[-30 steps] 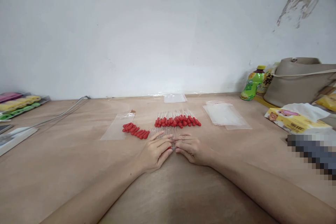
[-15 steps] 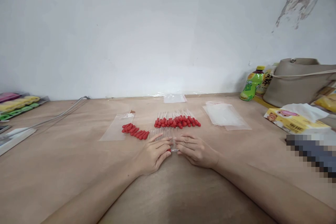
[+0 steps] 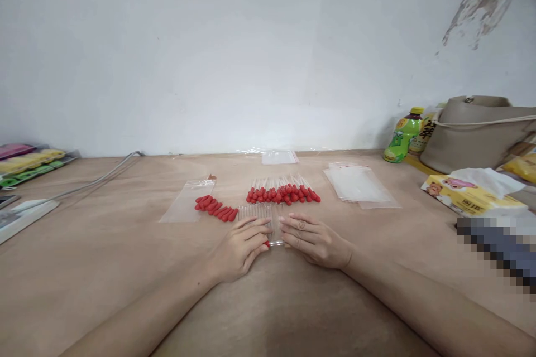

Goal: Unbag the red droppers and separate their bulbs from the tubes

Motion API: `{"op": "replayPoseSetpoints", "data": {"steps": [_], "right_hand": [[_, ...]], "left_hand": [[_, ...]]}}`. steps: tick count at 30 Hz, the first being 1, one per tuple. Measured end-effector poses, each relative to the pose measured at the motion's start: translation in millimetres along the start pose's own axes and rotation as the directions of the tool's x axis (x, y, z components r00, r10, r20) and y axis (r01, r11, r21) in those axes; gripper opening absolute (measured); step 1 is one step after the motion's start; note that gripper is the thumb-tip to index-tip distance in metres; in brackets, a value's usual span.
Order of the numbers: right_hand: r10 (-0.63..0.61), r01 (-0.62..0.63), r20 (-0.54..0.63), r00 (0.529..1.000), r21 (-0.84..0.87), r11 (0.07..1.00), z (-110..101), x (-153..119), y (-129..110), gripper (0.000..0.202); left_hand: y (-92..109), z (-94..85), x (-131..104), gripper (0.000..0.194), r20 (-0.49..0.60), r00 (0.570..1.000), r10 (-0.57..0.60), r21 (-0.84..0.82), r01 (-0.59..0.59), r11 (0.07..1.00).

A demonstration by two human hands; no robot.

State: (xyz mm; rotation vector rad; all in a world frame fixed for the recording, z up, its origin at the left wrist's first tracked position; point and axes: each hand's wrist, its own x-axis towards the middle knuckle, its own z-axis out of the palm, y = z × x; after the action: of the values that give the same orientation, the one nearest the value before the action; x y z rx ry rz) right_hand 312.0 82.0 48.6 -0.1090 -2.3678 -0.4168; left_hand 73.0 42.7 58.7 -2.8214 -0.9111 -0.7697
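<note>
My left hand point(image 3: 242, 246) is closed low over the table, with a red rubber bulb point(image 3: 267, 244) at its thumb tip. Facing it, my right hand point(image 3: 319, 241) is closed with a clear glass tube point(image 3: 276, 243) at its fingers. That tube lies crosswise between the hands, its left end at the red bulb; whether it sits inside the bulb is hidden. Under and behind my fingers lies a row of clear glass tubes point(image 3: 254, 210). Loose red bulbs point(image 3: 215, 208) are left of it. Beyond sits a pile of red-bulbed droppers point(image 3: 285, 194), tubes pointing away.
A clear plastic bag point(image 3: 180, 206) lies at left, more bags point(image 3: 360, 184) at right and a small stack point(image 3: 280, 157) by the wall. Further right are a green bottle point(image 3: 402, 136), a grey bag point(image 3: 469, 136) and a tissue box point(image 3: 464, 195). A cable point(image 3: 104, 177) crosses the left.
My hands have drawn slightly apart, my left moving a little left and toward me. More of the crosswise glass tube and the red bulb shows between them.
</note>
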Motion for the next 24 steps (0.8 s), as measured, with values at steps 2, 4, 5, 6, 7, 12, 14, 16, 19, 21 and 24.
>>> {"op": "replayPoseSetpoints", "data": {"steps": [2, 4, 5, 6, 7, 12, 14, 16, 19, 21, 24], "right_hand": [[0.068, -0.068, -0.046, 0.997, 0.006, 0.998, 0, -5, 4, 0.024], [0.21, -0.21, -0.114, 0.971, 0.013, 0.978, 2, -11, 9, 0.022], [0.289, -0.29, -0.133, 0.948, 0.01, 0.957, 4, -13, 11, 0.021], [0.36, -0.363, -0.136, 0.923, 0.001, 0.932, 7, -14, 12, 0.021], [0.418, -0.423, -0.123, 0.9, -0.012, 0.906, 9, -14, 13, 0.022], [0.572, -0.573, -0.057, 0.818, 0.01, 0.82, 16, -9, 12, 0.029], [0.598, -0.596, -0.064, 0.799, 0.05, 0.801, 17, -6, 11, 0.025], [0.618, -0.612, -0.073, 0.783, 0.085, 0.786, 18, -3, 10, 0.02], [0.627, -0.618, -0.082, 0.775, 0.107, 0.779, 20, -1, 10, 0.014], [0.624, -0.616, -0.084, 0.777, 0.1, 0.781, 22, 0, 10, 0.014], [0.626, -0.622, -0.068, 0.777, 0.076, 0.78, 27, 1, 11, 0.014]], "left_hand": [[-7, -2.2, -5, 0.019, -0.043, 0.998, -0.037, 0.017, 0.038, 0.999], [-18, -5.3, -9, 0.017, -0.141, 0.984, -0.106, 0.045, 0.113, 0.993], [-25, -7.4, -10, 0.017, -0.203, 0.968, -0.149, 0.055, 0.163, 0.985], [-32, -9.8, -11, 0.017, -0.261, 0.946, -0.193, 0.061, 0.216, 0.975], [-39, -12.7, -12, 0.018, -0.312, 0.919, -0.24, 0.064, 0.273, 0.96], [-67, -32.8, -17, 0.027, -0.407, 0.818, -0.406, 0.105, 0.484, 0.869], [-71, -39.3, -21, 0.027, -0.391, 0.803, -0.45, 0.114, 0.527, 0.842], [-72, -42.2, -23, 0.023, -0.361, 0.802, -0.475, 0.134, 0.549, 0.825], [-75, -40.1, -25, 0.013, -0.289, 0.841, -0.458, 0.231, 0.526, 0.819], [-78, -37.1, -26, 0.012, -0.227, 0.868, -0.442, 0.308, 0.494, 0.813], [-81, -34.9, -26, 0.014, -0.177, 0.887, -0.427, 0.388, 0.462, 0.798]]}}
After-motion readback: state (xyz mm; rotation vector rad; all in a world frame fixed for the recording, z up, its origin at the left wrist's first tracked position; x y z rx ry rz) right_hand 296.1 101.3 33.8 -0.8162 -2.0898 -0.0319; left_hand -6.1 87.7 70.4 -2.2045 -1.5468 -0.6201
